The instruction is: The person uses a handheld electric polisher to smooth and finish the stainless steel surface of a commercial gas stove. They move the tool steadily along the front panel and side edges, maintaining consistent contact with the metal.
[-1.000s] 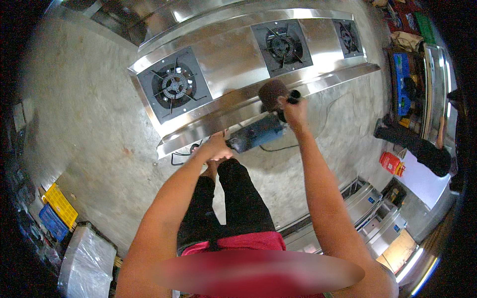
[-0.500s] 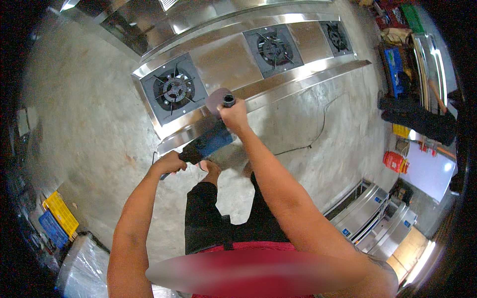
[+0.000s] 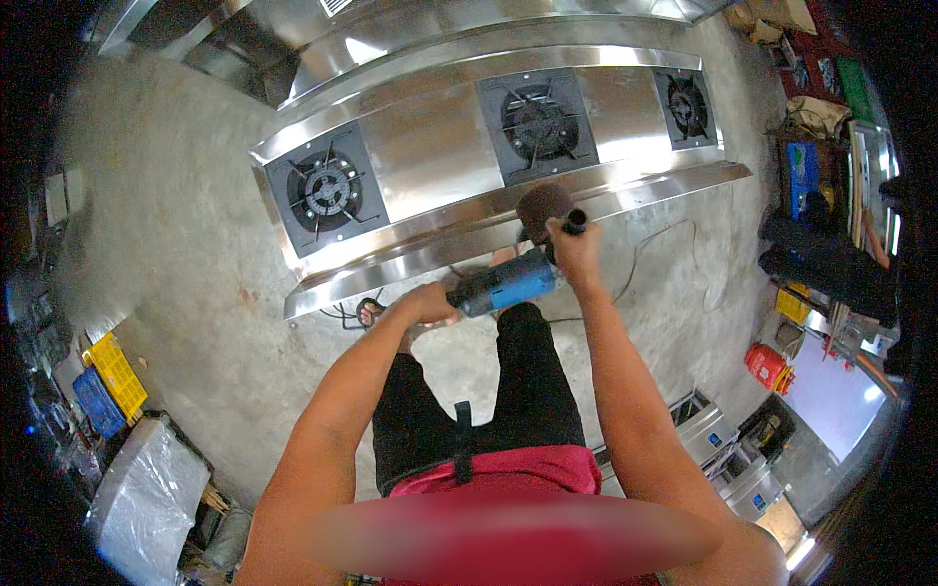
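A blue and black angle grinder (image 3: 515, 283) is held in both hands over the front edge of a stainless steel stove (image 3: 440, 137). My left hand (image 3: 431, 304) wraps round the black rear body. My right hand (image 3: 576, 256) grips the black side handle (image 3: 575, 221), fingers closed. The brown round disc (image 3: 543, 209) lies at the stove's front ledge, below the middle burner (image 3: 539, 121); whether it touches the metal I cannot tell. A left burner (image 3: 330, 189) and a right burner (image 3: 688, 105) sit in dark square plates.
A black cable (image 3: 637, 264) runs over the concrete floor. On the right stand a red gas cylinder (image 3: 768, 367), a white panel (image 3: 831, 400) and steel appliances (image 3: 705, 436). Yellow (image 3: 118, 374) and blue crates (image 3: 99, 402) and a plastic-wrapped item (image 3: 151, 498) are at the left.
Both hands have carried the grinder to the right along the stove's front, from near the left burner to below the middle one. The view has shifted slightly too.
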`<state>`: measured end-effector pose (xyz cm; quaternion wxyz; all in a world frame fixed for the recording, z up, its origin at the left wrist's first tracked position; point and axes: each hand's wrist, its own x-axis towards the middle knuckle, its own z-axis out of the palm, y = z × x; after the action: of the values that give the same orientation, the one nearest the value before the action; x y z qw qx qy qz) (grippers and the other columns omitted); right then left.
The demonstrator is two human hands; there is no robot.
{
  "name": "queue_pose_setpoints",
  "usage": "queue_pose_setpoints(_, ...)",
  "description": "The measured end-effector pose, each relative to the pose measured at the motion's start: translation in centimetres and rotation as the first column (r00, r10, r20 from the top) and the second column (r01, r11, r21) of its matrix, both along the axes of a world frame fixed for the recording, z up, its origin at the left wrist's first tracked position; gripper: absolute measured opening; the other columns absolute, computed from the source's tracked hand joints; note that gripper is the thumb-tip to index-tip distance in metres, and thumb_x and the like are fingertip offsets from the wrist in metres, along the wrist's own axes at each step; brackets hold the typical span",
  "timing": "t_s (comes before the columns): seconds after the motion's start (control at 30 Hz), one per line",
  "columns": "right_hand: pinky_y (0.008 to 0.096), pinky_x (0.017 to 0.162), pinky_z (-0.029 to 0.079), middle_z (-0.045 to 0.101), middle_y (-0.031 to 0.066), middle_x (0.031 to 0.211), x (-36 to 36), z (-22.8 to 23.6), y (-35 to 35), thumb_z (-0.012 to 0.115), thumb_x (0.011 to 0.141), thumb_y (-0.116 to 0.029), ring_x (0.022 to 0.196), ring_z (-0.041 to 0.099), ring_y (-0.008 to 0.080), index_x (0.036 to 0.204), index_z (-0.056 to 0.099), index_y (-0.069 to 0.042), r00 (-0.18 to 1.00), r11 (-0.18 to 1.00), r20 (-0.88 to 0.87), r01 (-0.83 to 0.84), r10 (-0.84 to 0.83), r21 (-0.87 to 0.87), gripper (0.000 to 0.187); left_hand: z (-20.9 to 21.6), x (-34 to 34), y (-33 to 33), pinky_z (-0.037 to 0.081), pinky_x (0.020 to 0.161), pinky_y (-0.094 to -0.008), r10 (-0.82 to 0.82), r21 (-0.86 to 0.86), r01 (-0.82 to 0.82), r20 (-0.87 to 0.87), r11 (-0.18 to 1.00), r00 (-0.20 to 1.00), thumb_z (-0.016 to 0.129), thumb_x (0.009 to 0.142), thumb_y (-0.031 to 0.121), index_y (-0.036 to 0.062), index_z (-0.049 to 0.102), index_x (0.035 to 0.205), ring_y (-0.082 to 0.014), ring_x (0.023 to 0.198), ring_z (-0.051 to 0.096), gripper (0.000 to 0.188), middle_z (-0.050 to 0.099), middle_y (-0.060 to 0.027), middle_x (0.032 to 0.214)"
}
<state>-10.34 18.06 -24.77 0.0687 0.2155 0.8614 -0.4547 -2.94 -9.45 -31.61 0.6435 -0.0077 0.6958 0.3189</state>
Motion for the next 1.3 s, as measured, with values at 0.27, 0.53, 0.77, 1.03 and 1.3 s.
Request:
queue_pose_setpoints(0.27, 0.039, 0.057, 0.047, 0.063, 0.0148, 0.062, 0.8, 1.0, -3.4, 0.072, 0.079, -0.016, 0.056, 0.059, 0.0257, 0.074, 0.064, 0.001, 1.0, 1.0, -0.012, 0.021, -0.021, 0.005, 0.02, 0.8, 1.0, -3.4, 0.052, 0.07, -0.0427, -0.064, 0.006, 0.064, -0.049, 0.998, 0.997, 0.075, 0.064, 0.031, 0.0006, 0.072, 0.086, -0.0303, 0.071, 0.067, 0.039, 0.072, -0.0174, 0.079)
queue_pose_setpoints(0.53, 0.0364, 0.062, 0.047, 0.061, 0.0141, 0.065, 4.5, 0.0, -12.8, 0.07, 0.08, -0.008, 0.062, 0.057, 0.02, 0.073, 0.06, 0.001, 0.999, 0.999, -0.033, 0.02, -0.022, -0.049, 0.015, 1.8, 3.0, -12.6, 0.052, 0.067, -0.0413, -0.096, -0.111, 0.097, 0.015, 0.989, 0.995, 0.072, 0.067, 0.029, 0.0054, 0.072, 0.086, -0.0289, 0.069, 0.068, 0.031, 0.069, -0.0157, 0.071)
queue_pose_setpoints(0.77, 0.0409, 0.069, 0.051, 0.066, 0.0152, 0.074, 3.3, -3.1, -6.2, 0.08, 0.077, -0.021, 0.071, 0.065, 0.0283, 0.086, 0.064, 0.001, 0.999, 0.977, -0.042, -0.011, 0.02, 0.213, 0.028, -1.1, 0.7, -7.3, 0.054, 0.072, -0.0426, -0.092, 0.013, 0.095, -0.14, 0.995, 0.986, 0.071, 0.062, 0.027, 0.0033, 0.072, 0.095, -0.0352, 0.081, 0.07, 0.04, 0.071, -0.0214, 0.086)
queue_pose_setpoints(1.03, 0.038, 0.063, 0.05, 0.068, 0.0139, 0.076, -1.5, -0.9, -0.2, 0.078, 0.083, -0.027, 0.069, 0.066, 0.0224, 0.084, 0.067, 0.003, 0.991, 0.988, 0.123, 0.026, -0.045, 0.153, 0.032, -4.0, -0.9, 0.2, 0.052, 0.083, -0.0466, -0.087, 0.069, 0.107, -0.252, 0.992, 0.964, 0.07, 0.063, 0.036, -0.01, 0.068, 0.086, -0.0423, 0.09, 0.067, 0.051, 0.068, -0.0295, 0.093)
queue_pose_setpoints(1.3, 0.035, 0.058, 0.046, 0.061, 0.0081, 0.065, 4.3, -2.5, -13.9, 0.075, 0.079, -0.012, 0.06, 0.054, 0.0158, 0.075, 0.062, -0.001, 0.998, 0.999, 0.057, -0.014, 0.012, 0.036, 0.017, -2.3, 2.6, -13.3, 0.055, 0.077, -0.0444, -0.149, -0.016, 0.15, 0.022, 0.989, 0.989, 0.071, 0.064, 0.031, 0.0012, 0.072, 0.092, -0.0362, 0.084, 0.07, 0.041, 0.071, -0.0232, 0.085)
